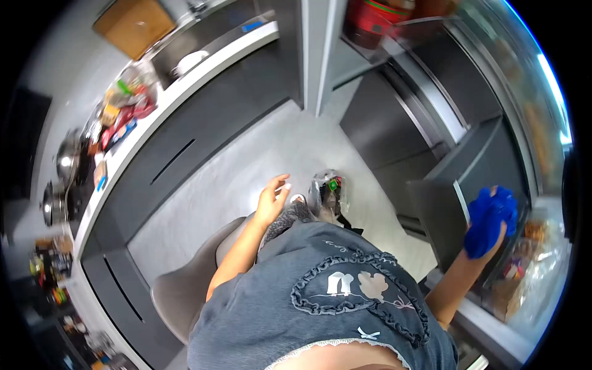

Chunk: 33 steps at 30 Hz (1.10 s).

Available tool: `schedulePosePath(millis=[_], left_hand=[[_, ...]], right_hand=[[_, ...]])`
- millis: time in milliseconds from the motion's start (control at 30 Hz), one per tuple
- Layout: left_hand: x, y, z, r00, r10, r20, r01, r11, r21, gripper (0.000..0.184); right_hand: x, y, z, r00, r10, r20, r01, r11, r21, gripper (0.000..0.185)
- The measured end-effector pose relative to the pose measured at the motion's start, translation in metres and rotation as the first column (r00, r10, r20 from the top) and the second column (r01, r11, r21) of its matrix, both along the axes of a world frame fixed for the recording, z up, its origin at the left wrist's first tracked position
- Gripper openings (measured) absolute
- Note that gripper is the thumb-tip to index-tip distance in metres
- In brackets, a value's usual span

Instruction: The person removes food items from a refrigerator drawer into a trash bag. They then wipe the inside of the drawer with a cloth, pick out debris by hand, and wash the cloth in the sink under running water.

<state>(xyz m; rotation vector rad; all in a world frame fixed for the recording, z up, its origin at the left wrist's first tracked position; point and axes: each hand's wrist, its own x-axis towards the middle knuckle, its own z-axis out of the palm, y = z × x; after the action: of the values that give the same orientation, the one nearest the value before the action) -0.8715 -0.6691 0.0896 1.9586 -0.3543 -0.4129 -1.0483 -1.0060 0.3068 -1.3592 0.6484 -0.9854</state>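
Note:
My left hand point(273, 198) hangs in front of my body over the floor, fingers apart and slightly curled, holding nothing. Over at the right, my right hand point(498, 228) is wrapped round a bunched blue cloth point(491, 221), which hides most of its fingers. Cloth and hand are at the dark drawer front point(439, 216) of an open fridge. Beside them, packaged food in clear wrapping point(524, 271) lies in a compartment.
A clear plastic bag point(328, 192) stands on the floor point(246, 151) by my feet. A grey chair point(185, 287) is at my left. Pots point(54, 202) and colourful packets point(126, 114) line the white counter point(179, 92). A red container point(373, 21) sits in the fridge door.

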Motion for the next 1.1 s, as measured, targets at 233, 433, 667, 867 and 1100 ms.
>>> schedulePosePath(millis=[233,433,667,867,1100], left_hand=[[0.089,0.067,0.037,0.961,0.265,-0.084,-0.272,0.958,-0.095,0.031],[0.231,0.112,0.043,0.921,0.371,0.116,-0.333,0.907,-0.258,0.03],[0.466,0.192,0.066,0.97,0.224,0.094,-0.204,0.961,-0.186,0.03],[0.622,0.221,0.09,0.992,0.102,0.069,-0.095,0.991,-0.097,0.029],[0.769,0.174,0.044,0.994,-0.007,0.112,0.016,0.997,-0.079,0.037]], right_hand=[[0.112,0.109,-0.019,0.737,0.651,0.178,-0.66,0.638,0.397,0.036],[0.248,0.209,-0.023,0.568,0.8,0.194,-0.668,0.311,0.676,0.034],[0.529,0.292,-0.097,0.533,0.659,0.531,-0.714,0.014,0.7,0.032],[0.731,0.32,-0.107,0.57,0.552,0.609,-0.746,0.037,0.664,0.035],[0.839,0.3,-0.159,0.58,0.495,0.647,-0.736,-0.021,0.676,0.035]])
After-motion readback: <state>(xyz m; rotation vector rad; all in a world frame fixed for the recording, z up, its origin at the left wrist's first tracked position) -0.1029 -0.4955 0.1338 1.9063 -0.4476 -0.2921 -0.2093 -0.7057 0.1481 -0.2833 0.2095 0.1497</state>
